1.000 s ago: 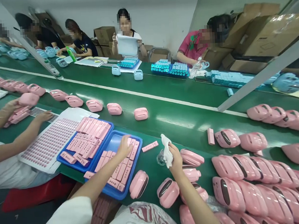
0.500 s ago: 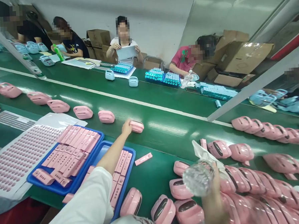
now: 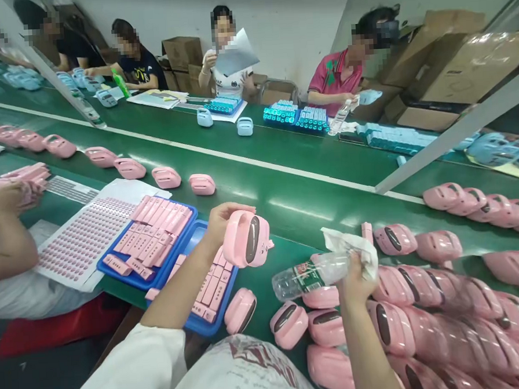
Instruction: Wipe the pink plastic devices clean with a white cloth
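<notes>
My left hand (image 3: 223, 218) is closed around the far side of a glossy pink plastic housing (image 3: 238, 242), held up over the near side of the green line. A dark oval window and a small printed mark show on the housing; part of my fingers is hidden behind it. In my right hand (image 3: 354, 279) are a clear plastic bottle (image 3: 288, 281) with a green and red label, tilted sideways with its base to the left, and a crumpled white cloth or tissue (image 3: 369, 252). More pink housings (image 3: 288, 323) lie just below the bottle.
Blue trays (image 3: 197, 331) of pink strip-shaped parts stand at left, beside a sheet of small stickers (image 3: 83, 241). Rows of pink housings (image 3: 440, 324) crowd the right. A white slanted post (image 3: 439, 133) crosses there. A co-worker's arm (image 3: 9, 231) is at far left; others sit opposite.
My left hand has lifted the pink housing off the green surface and brought it nearer. My right hand has turned the bottle from pointing at me to sideways. The view has shifted.
</notes>
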Available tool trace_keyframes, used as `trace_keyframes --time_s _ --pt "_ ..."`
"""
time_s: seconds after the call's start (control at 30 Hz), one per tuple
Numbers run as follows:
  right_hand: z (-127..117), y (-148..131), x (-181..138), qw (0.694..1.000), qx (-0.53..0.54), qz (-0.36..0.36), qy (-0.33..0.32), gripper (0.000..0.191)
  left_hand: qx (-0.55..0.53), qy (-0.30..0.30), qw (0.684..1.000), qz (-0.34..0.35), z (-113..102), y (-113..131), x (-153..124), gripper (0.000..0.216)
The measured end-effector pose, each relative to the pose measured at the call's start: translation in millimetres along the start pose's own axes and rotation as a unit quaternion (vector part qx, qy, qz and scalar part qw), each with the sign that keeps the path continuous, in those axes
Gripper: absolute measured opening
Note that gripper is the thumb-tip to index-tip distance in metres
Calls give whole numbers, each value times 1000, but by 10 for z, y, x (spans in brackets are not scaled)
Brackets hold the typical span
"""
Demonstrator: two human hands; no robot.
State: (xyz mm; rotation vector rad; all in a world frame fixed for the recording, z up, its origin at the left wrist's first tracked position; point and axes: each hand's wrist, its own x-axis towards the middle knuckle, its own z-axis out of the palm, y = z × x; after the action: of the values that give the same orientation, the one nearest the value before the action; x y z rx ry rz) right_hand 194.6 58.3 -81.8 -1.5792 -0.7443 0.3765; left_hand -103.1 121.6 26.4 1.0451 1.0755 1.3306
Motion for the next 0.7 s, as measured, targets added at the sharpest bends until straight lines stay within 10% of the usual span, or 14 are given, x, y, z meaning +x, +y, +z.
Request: trace_keyframes --time_s 0.1,0.27,0.4,0.6,0.7 --pt "63 7 -120 990 -47 -132 -6 46 -70 -22 997 -36 143 323 -338 22" --pt "201 69 -379 921 -42 -324 -214 31 -82 -58 994 -51 363 629 -842 17" --pt "196 -4 -418 889 -51 -329 -314 29 -91 -79 990 -75 412 588 -1045 14" --pt "-30 -529 -384 960 -92 -195 -176 34 -123 -131 972 -151 400 384 -1093 12" --pt "-187 -876 -645 955 -29 -200 -215 36 -153 -129 962 -185 462 289 -1098 19"
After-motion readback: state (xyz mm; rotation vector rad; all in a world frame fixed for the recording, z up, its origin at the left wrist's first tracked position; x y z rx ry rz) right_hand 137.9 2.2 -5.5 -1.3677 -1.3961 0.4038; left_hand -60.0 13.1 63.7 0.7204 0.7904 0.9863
